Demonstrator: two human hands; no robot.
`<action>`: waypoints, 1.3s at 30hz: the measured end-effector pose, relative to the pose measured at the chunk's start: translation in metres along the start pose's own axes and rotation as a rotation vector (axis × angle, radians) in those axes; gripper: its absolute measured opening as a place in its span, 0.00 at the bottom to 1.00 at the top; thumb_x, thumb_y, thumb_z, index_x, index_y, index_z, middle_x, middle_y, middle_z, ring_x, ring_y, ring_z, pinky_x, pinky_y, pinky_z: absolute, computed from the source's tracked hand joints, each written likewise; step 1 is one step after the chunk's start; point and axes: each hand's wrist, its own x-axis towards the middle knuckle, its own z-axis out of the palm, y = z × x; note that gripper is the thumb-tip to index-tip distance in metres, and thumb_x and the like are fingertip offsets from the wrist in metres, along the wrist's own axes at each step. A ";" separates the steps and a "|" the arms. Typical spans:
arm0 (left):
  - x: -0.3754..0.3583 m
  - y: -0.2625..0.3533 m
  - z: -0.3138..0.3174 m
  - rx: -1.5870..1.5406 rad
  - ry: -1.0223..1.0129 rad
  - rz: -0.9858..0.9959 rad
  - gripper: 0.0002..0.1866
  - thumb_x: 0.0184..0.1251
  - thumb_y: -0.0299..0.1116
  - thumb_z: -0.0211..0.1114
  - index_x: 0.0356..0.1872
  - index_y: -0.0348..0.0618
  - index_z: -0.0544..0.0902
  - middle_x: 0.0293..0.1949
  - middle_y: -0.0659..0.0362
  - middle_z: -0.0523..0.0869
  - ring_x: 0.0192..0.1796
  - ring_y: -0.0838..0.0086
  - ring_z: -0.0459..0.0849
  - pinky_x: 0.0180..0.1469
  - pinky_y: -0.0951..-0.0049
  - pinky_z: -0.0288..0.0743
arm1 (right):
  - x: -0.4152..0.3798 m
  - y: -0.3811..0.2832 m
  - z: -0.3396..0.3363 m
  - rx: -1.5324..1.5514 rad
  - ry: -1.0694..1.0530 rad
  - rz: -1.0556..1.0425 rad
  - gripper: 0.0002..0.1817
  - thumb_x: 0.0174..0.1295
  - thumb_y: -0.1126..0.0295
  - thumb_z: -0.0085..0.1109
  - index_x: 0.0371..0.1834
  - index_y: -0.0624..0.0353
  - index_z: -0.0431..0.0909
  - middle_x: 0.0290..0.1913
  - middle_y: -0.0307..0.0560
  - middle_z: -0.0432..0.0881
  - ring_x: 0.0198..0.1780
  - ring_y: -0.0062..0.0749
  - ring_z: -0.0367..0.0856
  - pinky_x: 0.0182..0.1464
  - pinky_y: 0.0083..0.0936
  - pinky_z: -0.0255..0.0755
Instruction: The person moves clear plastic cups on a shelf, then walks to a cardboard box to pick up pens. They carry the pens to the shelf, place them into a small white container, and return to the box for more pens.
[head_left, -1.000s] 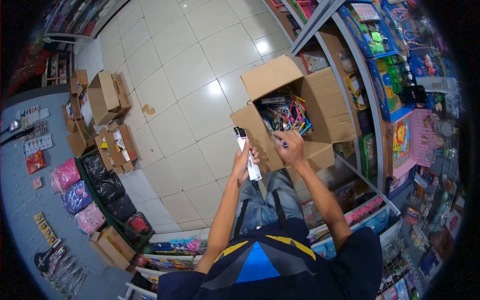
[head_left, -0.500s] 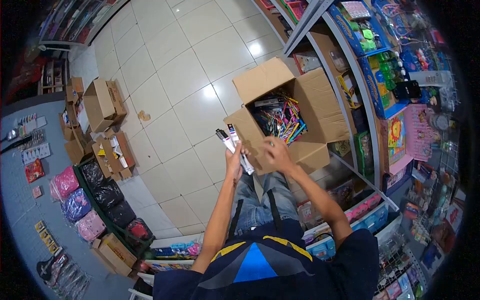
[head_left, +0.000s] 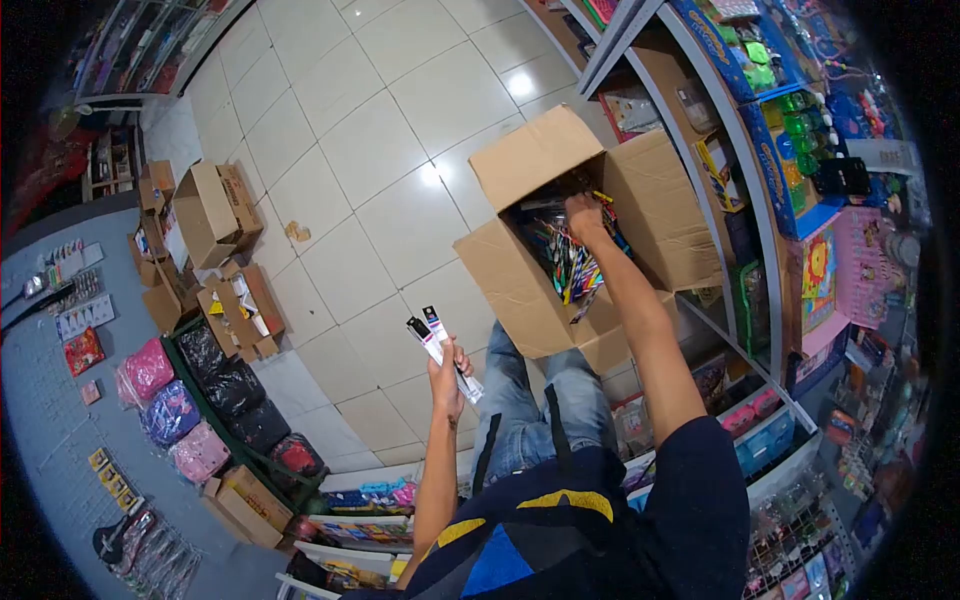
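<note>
My left hand (head_left: pixel 447 378) is wrapped round several slim white packets (head_left: pixel 434 346) with black ends, held to the left of the open cardboard box (head_left: pixel 508 292). They look like pens or markers in narrow packaging. Inside the box lies a jumbled pile of colourful pens and pencils (head_left: pixel 572 268). My right hand (head_left: pixel 584 214) reaches over the pile towards the far side of the box, its fingers bent down and drawn together. The fingertips are hidden among the pile, so what they grip cannot be made out.
To the right, metal shelving (head_left: pixel 757 200) full of toys and stationery runs close beside the box. Opened cartons (head_left: pixel 205 215) stand on the left, near a rack of wrapped bags (head_left: pixel 235 385). Tiled floor (head_left: pixel 380 230) extends ahead.
My right hand has moved forward from above the near edge of the box into the pile. My left hand, still with the white packets, has shifted down and slightly left, away from the box.
</note>
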 end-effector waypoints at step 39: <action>-0.031 0.035 0.148 1.085 -1.042 0.482 0.16 0.74 0.40 0.52 0.44 0.35 0.76 0.34 0.54 0.82 0.38 0.73 0.79 0.44 0.70 0.73 | -0.297 -0.045 -0.188 1.044 0.268 -0.153 0.16 0.56 0.63 0.65 0.25 0.63 0.71 0.21 0.44 0.73 0.25 0.25 0.70 0.30 0.27 0.65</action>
